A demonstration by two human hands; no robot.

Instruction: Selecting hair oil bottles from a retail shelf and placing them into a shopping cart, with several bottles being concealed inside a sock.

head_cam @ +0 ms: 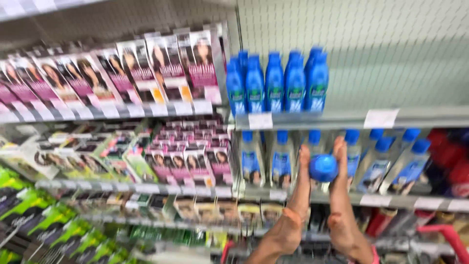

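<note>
I judge my left hand (299, 195) and right hand (342, 195), pressed on a blue-capped bottle (323, 168), are shelving it; next, a straight push between neighbouring bottles (282, 161).

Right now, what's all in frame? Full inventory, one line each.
Solid blue bottles: about eight, blue, upper right shelf.
Clear bottles with blue caps: roughly nine, clear with blue labels, shelf below.
Blue-capped bottle: one, between both hands at that shelf.
Hair-colour boxes: many, maroon and white, top left shelf; more, maroon, in the rows below.
Green packs: many, bright green, lower left.
Red bottles: a few, blurred, far right.
Price tags: several, white, on shelf edges.
Left hand: fingers on the bottle's left side.
Right hand: fingers on its right side.
</note>
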